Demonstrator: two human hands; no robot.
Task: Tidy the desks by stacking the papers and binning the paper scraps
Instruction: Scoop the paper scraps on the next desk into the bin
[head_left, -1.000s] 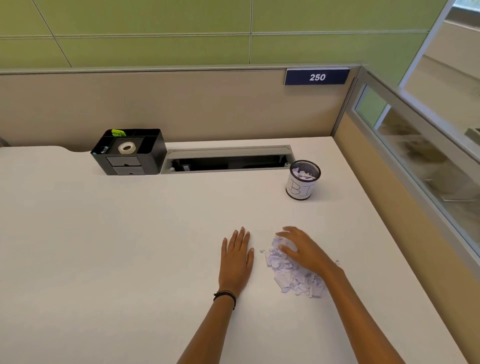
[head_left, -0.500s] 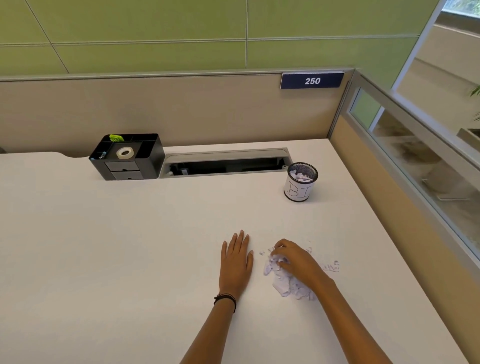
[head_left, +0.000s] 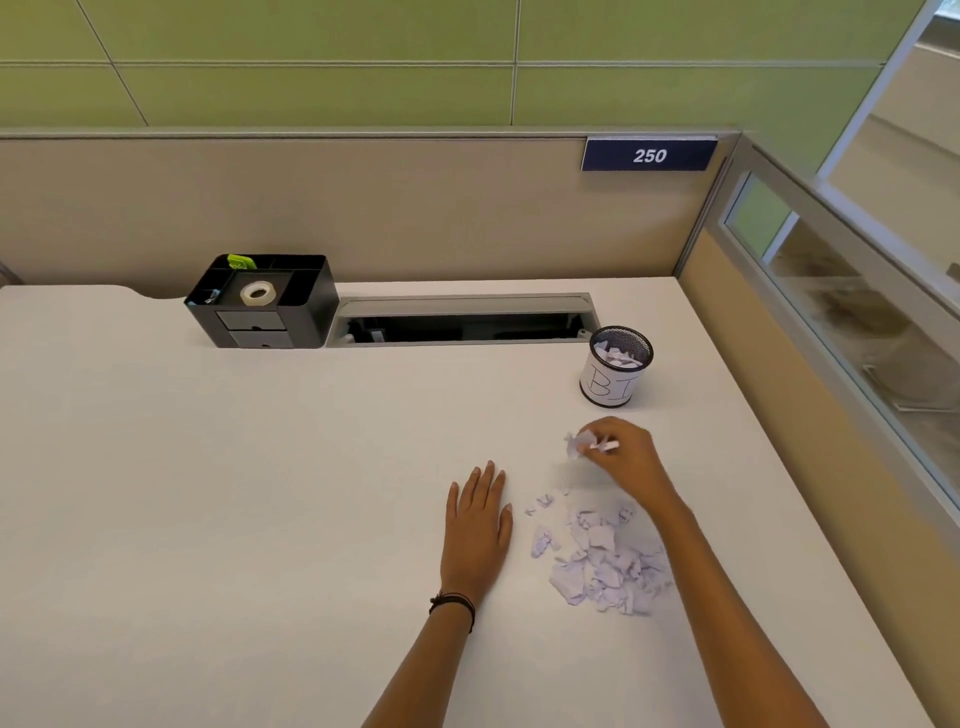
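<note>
The left grip (head_left: 478, 525) lies flat on the bench (head_left: 208, 493), palm down, fingers straight and close together, holding nothing. It rests just left of the scraps and seems to be steadying rather than working. Just to its right, on the near right part of the bench, the scrap pile (head_left: 602, 564) of torn pale paper lies loose, with a few stray bits at its far-left fringe. Beyond the pile, the right grip (head_left: 621, 454) appears lifted off the bench. Its fingers are curled, pinching a small handful of scraps (head_left: 575, 442) that pokes out on its left side. Farther still, roughly in line with it, stands the bin (head_left: 609, 387), a mesh cup with a hand-lettered paper label. It is upright near the bench's right edge and has scraps inside, below its rim.

By my reading, the step in hand is binning, with one handful held between pile and bin. The next move calls for bringing the right grip over the bin's mouth and letting go only above the opening, since light scraps scatter easily and the mouth is narrow. Much of the pile is left, so several more handfuls look needed.
</note>
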